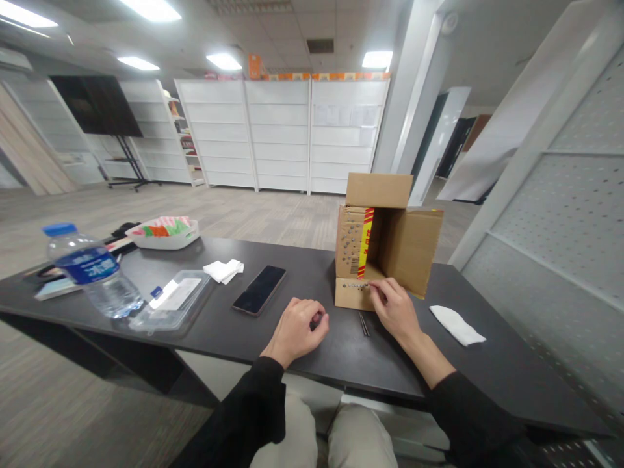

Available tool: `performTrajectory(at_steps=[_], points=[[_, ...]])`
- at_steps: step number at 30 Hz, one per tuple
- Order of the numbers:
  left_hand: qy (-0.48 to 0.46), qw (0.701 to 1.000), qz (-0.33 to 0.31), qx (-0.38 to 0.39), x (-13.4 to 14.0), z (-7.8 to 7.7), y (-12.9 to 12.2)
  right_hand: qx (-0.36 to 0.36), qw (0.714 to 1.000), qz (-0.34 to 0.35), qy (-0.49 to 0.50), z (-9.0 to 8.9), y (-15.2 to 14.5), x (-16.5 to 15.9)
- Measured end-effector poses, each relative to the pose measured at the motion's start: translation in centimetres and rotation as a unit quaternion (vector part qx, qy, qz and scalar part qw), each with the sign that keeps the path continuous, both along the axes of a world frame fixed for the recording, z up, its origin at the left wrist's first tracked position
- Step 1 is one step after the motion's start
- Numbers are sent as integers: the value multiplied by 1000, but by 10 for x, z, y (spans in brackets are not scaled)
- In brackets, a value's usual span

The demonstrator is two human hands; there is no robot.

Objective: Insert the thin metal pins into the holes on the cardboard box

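An open cardboard box (397, 250) lies on its side with its flaps spread. Small round grey metal pieces dot its left flap (348, 244). More form a row along the lower front flap (347, 300). At the right end of that row, my right hand (394, 309) pinches with thumb and index finger; whatever sits between the fingertips is too small to make out. My left hand (297, 330) rests loosely curled near the table's front edge, with nothing visible in it. Between my hands lie thin metal rods (364, 324), just in front of the box.
On the dark table (312, 266) lie a phone (260, 290), folded white tissues (224, 270), a clear plastic case (180, 302) and a water bottle (95, 273). A white basket (166, 234) stands behind them. Another tissue (457, 325) lies at right, near a perforated panel (560, 260).
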State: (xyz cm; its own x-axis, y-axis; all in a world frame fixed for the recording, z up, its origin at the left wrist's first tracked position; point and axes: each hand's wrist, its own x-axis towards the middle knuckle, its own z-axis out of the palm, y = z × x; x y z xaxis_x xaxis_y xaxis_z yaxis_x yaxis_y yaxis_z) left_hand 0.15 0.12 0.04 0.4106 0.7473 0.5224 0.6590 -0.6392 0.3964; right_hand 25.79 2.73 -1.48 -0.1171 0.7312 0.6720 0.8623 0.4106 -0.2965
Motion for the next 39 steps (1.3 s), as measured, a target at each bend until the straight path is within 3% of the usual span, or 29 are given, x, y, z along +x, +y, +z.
performTrajectory(at_steps=[20, 29, 39], points=[[-1, 1000, 1, -5, 0, -2, -1, -43, 999, -12, -11, 0, -1, 2], [1, 1000, 3, -8, -1, -1, -1, -101, 984, 135, -56, 15, -29, -2], [7, 1000, 5, -3, 0, 0, -1, -149, 968, 172, -108, 23, -52, -6]])
